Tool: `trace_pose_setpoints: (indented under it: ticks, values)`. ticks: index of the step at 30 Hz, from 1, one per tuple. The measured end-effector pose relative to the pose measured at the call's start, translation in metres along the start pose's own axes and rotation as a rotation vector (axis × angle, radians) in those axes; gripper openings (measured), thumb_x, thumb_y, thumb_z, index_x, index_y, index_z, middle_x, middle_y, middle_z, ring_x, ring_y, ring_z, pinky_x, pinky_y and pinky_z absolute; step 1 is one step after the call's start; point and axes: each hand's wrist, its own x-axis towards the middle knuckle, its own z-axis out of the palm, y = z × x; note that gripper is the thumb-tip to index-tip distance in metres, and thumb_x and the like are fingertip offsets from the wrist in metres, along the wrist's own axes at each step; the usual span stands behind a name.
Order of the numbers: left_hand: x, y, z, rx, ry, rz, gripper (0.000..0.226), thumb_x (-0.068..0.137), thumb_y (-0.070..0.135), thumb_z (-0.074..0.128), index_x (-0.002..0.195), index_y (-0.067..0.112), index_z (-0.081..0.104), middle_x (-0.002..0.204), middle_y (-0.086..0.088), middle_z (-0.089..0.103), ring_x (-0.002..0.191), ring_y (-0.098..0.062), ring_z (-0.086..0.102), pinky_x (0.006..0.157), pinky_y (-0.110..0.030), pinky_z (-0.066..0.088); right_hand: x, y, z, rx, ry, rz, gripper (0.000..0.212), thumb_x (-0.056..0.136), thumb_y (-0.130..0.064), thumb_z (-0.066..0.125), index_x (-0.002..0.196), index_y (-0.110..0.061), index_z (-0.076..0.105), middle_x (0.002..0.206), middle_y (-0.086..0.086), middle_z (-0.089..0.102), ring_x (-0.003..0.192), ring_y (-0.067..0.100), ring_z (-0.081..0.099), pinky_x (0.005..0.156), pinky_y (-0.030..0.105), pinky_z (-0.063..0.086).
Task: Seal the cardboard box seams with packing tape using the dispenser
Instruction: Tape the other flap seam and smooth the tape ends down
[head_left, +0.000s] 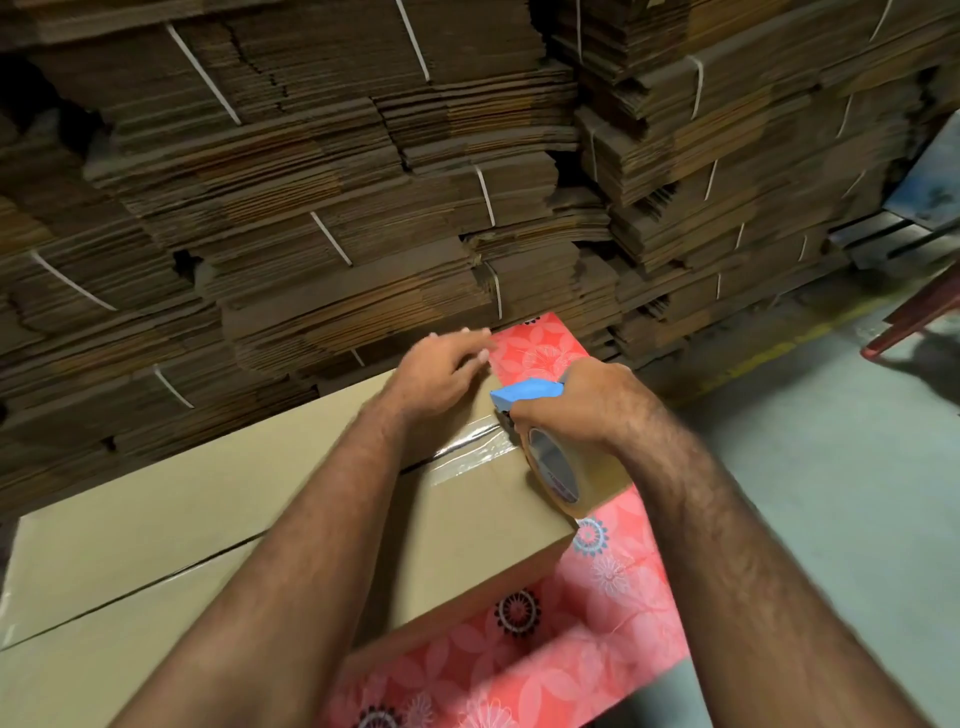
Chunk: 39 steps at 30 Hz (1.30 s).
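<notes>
A long brown cardboard box (156, 535) lies on a red flowered tablecloth (597, 613), its top flaps meeting in a dark centre seam. My right hand (582, 405) grips a blue tape dispenser (524, 392) with a roll of clear tape (553, 470), held at the box's right end over the seam. A short strip of shiny clear tape (467, 447) covers the seam just left of the dispenser. My left hand (441, 374) rests flat on the far flap near the right end, fingers spread.
Tall stacks of flattened, strapped cardboard (337, 182) fill the background right behind the table. Grey concrete floor (831, 467) lies to the right, with a red chair leg (914, 317) at the far right edge.
</notes>
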Motion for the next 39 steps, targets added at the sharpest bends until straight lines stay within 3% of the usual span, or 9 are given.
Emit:
trace_pose_setpoints:
  ticks: [5,12,17,21,26,29,32,36,39]
  values:
    - [-0.007,-0.011,0.017,0.119,0.013,0.07,0.042,0.103,0.035,0.037,0.142,0.032,0.054,0.158,0.01,0.038,0.151,-0.014,0.023,0.122,-0.047,0.016,0.001,-0.006,-0.004,-0.026,-0.038,0.0,0.053,0.072,-0.061,0.072,0.099,-0.017,0.056,0.077,-0.002,0.047,0.067,0.011,0.045,0.052,0.024,0.034]
    - [-0.005,-0.004,0.012,0.134,-0.034,0.06,0.037,0.105,0.026,0.039,0.137,0.029,0.058,0.155,0.006,0.043,0.151,-0.019,0.023,0.121,-0.057,0.013,-0.031,0.027,0.004,-0.052,-0.016,0.049,0.051,0.062,-0.066,0.069,0.08,-0.018,0.063,0.076,0.0,0.058,0.064,0.01,0.051,0.049,0.025,0.033]
    - [-0.012,0.007,0.004,0.031,-0.17,0.079,0.053,0.09,0.031,0.035,0.136,0.022,0.06,0.158,-0.002,0.039,0.154,-0.026,0.013,0.119,-0.06,0.002,-0.029,0.01,0.005,-0.126,-0.042,0.042,0.046,0.068,-0.058,0.073,0.083,-0.018,0.059,0.073,-0.001,0.05,0.064,0.011,0.046,0.053,0.026,0.037]
    - [-0.031,0.022,0.01,0.003,-0.162,0.17,0.05,0.085,0.02,0.039,0.127,0.017,0.067,0.15,-0.003,0.051,0.151,-0.024,0.024,0.121,-0.053,0.012,-0.024,0.006,0.007,-0.133,-0.048,0.037,0.041,0.066,-0.053,0.075,0.082,-0.019,0.059,0.074,-0.001,0.052,0.066,0.012,0.05,0.057,0.027,0.041]
    - [-0.034,0.01,0.014,0.065,-0.136,0.218,0.047,0.093,0.026,0.032,0.131,0.02,0.061,0.149,-0.001,0.049,0.15,-0.021,0.025,0.119,-0.051,0.017,-0.022,0.01,0.003,-0.086,-0.038,0.039,0.052,0.066,-0.058,0.077,0.087,-0.016,0.057,0.084,0.0,0.055,0.073,0.016,0.052,0.055,0.027,0.036]
    - [-0.013,0.001,0.004,0.146,-0.171,0.145,0.045,0.099,0.026,0.031,0.138,0.026,0.055,0.16,0.0,0.036,0.153,-0.021,0.016,0.119,-0.051,0.014,-0.013,0.002,-0.001,-0.078,0.052,0.004,0.058,0.067,-0.063,0.075,0.1,-0.018,0.057,0.101,0.008,0.054,0.088,0.025,0.052,0.06,0.027,0.036]
    - [0.005,-0.004,-0.003,0.167,-0.219,0.054,0.042,0.104,0.017,0.036,0.139,0.032,0.054,0.166,0.0,0.021,0.155,-0.022,0.005,0.121,-0.05,0.004,0.0,-0.004,-0.006,-0.088,0.045,-0.003,0.057,0.065,-0.058,0.078,0.098,-0.016,0.057,0.101,0.008,0.056,0.078,0.022,0.053,0.051,0.025,0.034]
    - [-0.003,-0.009,0.01,0.202,-0.104,0.041,0.041,0.105,0.022,0.034,0.137,0.039,0.052,0.165,0.008,0.021,0.155,-0.018,0.005,0.122,-0.05,0.001,0.004,0.002,-0.01,-0.068,-0.01,0.036,0.059,0.062,-0.056,0.077,0.104,-0.018,0.06,0.106,0.01,0.058,0.07,0.014,0.051,0.05,0.026,0.035]
    - [-0.005,-0.011,0.01,0.179,-0.097,0.035,0.038,0.106,0.025,0.033,0.136,0.038,0.052,0.163,0.01,0.026,0.154,-0.016,0.007,0.122,-0.05,0.002,-0.003,0.018,-0.006,-0.096,-0.035,0.037,0.067,0.06,-0.068,0.069,0.1,-0.014,0.063,0.105,0.01,0.061,0.079,0.022,0.056,0.05,0.026,0.032]
